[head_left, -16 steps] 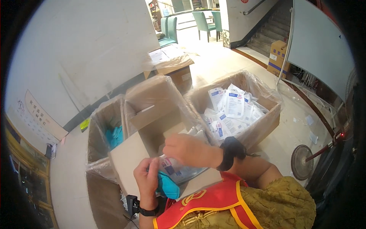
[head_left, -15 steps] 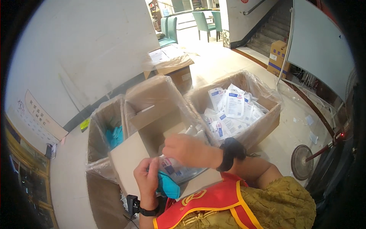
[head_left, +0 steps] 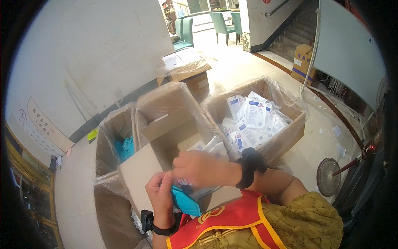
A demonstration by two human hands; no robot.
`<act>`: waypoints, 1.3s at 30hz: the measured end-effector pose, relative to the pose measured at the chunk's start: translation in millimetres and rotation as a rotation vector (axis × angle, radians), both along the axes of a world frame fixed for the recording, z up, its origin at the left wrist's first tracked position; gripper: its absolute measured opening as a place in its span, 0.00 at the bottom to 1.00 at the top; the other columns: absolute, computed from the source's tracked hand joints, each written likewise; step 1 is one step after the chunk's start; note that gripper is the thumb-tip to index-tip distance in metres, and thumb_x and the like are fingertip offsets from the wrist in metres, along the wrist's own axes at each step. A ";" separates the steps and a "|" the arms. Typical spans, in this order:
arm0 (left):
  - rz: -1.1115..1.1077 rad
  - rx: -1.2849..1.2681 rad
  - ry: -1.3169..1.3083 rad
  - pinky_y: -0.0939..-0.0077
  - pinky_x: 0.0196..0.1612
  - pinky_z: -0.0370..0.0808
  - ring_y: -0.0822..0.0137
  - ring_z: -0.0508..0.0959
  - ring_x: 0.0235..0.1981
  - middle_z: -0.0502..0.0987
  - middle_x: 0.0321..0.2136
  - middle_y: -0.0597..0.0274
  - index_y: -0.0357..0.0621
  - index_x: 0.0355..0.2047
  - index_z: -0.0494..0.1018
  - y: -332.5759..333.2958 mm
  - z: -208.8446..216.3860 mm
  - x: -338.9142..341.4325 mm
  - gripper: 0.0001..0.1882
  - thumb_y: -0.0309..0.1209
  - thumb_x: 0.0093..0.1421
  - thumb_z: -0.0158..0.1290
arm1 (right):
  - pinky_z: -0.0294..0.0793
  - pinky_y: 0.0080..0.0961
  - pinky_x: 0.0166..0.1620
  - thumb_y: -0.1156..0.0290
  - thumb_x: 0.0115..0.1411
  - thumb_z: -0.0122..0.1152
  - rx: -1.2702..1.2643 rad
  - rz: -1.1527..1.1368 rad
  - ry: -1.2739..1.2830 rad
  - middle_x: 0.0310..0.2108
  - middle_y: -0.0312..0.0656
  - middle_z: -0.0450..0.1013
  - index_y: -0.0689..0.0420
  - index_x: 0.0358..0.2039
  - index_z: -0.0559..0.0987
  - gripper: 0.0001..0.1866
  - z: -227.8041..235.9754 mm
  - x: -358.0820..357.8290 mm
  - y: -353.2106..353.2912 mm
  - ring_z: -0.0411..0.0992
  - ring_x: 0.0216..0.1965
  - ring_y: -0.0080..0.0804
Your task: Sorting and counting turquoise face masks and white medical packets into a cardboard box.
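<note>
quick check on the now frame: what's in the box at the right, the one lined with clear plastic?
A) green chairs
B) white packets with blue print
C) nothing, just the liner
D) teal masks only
B: the right box is heaped with white packets printed in blue; the teal items sit in the left box and in the left hand.

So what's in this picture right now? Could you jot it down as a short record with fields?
left hand: left hand holds a teal item and a clear packet
right hand: right hand rests on top of the same packet
in front: open middle carton, plastic-lined
right side: right carton full of white sealed packets
left side: left carton with teal items inside
</note>
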State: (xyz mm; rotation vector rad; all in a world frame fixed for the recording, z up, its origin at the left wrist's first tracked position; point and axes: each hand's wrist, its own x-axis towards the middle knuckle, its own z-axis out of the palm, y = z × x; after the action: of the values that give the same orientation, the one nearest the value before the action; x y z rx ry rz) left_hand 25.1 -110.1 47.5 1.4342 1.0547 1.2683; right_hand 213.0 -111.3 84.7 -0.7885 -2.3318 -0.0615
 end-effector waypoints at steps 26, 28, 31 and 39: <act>-0.057 0.149 0.151 0.81 0.30 0.70 0.77 0.74 0.26 0.78 0.23 0.66 0.36 0.27 0.78 -8.5 20.1 5.3 0.06 0.27 0.58 0.56 | 0.71 0.32 0.38 0.65 0.56 0.56 -0.047 -0.023 -0.057 0.29 0.42 0.69 0.57 0.29 0.73 0.09 16.5 26.0 -14.7 0.70 0.36 0.40; -0.044 0.210 0.193 0.84 0.30 0.67 0.78 0.72 0.25 0.77 0.23 0.68 0.36 0.27 0.77 -12.4 22.1 7.9 0.06 0.26 0.59 0.56 | 0.71 0.34 0.39 0.63 0.59 0.57 -0.175 -0.031 -0.001 0.29 0.44 0.69 0.58 0.29 0.73 0.11 15.0 29.1 -14.2 0.70 0.36 0.42; -0.005 0.302 0.226 0.84 0.30 0.68 0.78 0.73 0.25 0.77 0.23 0.66 0.36 0.28 0.77 -13.1 24.7 7.5 0.05 0.26 0.59 0.55 | 0.72 0.37 0.39 0.61 0.61 0.56 -0.232 -0.030 -0.026 0.29 0.45 0.70 0.57 0.29 0.74 0.12 17.0 32.9 -11.3 0.71 0.36 0.46; -0.169 0.241 0.246 0.83 0.32 0.72 0.75 0.76 0.26 0.80 0.25 0.62 0.34 0.29 0.77 -8.8 21.5 6.2 0.06 0.26 0.59 0.56 | 0.71 0.38 0.37 0.59 0.61 0.54 -0.258 0.025 -0.155 0.29 0.44 0.70 0.55 0.30 0.76 0.12 22.8 31.0 -9.3 0.71 0.36 0.44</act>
State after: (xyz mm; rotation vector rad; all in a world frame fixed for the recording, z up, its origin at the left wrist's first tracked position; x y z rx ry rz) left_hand 31.3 -118.9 69.0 1.8601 0.9382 1.1467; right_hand 244.1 -120.6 107.5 -0.9073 -2.5291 0.1995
